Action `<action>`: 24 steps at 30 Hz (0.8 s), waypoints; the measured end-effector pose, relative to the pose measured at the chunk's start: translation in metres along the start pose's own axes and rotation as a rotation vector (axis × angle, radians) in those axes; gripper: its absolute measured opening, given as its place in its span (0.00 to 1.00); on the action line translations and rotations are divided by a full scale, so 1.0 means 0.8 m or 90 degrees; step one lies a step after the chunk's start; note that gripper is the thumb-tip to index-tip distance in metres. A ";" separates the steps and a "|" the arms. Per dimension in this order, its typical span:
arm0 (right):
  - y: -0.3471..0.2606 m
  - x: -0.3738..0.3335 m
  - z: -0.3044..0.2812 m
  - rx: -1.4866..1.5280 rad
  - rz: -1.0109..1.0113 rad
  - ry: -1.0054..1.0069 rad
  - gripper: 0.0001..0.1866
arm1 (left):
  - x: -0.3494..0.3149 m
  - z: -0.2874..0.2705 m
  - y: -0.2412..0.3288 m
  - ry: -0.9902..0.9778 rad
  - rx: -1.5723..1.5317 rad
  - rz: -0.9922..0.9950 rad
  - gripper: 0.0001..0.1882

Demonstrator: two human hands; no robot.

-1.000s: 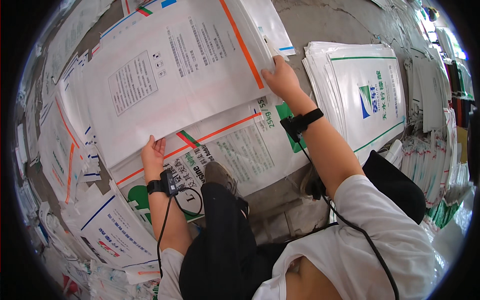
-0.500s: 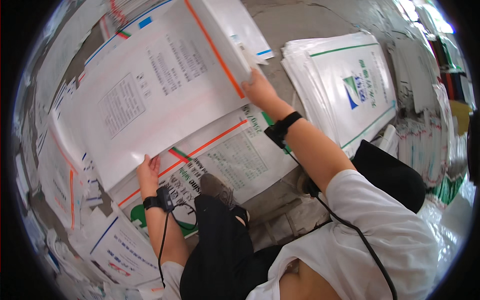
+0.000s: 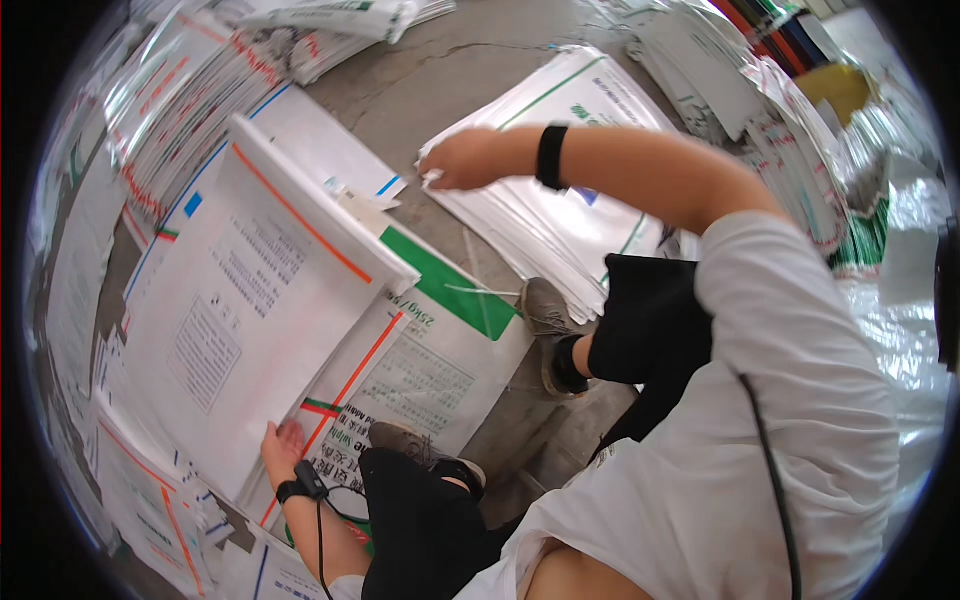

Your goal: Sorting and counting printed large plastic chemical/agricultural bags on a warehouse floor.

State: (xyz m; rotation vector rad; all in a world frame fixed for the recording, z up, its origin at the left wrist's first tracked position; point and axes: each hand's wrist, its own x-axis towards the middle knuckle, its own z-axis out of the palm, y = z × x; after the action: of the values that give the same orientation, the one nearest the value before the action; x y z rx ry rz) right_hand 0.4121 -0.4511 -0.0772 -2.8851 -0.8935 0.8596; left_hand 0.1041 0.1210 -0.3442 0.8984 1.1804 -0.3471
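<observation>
A pile of flat white woven sacks with orange stripes (image 3: pixel 270 300) lies on my left, its far right edge folded up. My left hand (image 3: pixel 283 450) rests at the near edge of this pile, fingers stretched out and holding nothing. Under it lies a larger white sack with a green band (image 3: pixel 450 290). My right hand (image 3: pixel 465 160) reaches across to a stack of white sacks with green stripes (image 3: pixel 560 95). Its fingers are closed at the left corner of that stack, pinching a sack's edge; motion blurs the fingertips.
Tall bundles of folded sacks (image 3: pixel 190 110) stand at the far left, and more stacks (image 3: pixel 800 170) line the right. A sack with a blue stripe (image 3: pixel 330 140) lies behind the left pile. My shoes (image 3: pixel 545 305) are close to the sacks on the concrete floor (image 3: pixel 440 75).
My right hand has let go of the orange-striped sack and moved to the green-striped stack's corner. The orange-striped sack's raised edge has dropped. My left hand's fingers have loosened at the pile's edge.
</observation>
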 end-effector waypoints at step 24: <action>0.138 -0.382 0.473 0.297 0.507 0.409 0.31 | -0.369 0.625 0.091 -0.260 0.812 0.383 0.24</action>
State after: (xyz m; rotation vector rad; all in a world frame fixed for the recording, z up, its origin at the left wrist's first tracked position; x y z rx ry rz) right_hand 0.0690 -0.7623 -0.2624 -2.7252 0.4705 0.0417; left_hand 0.3635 -0.2737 0.0008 2.0855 0.1459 -0.7578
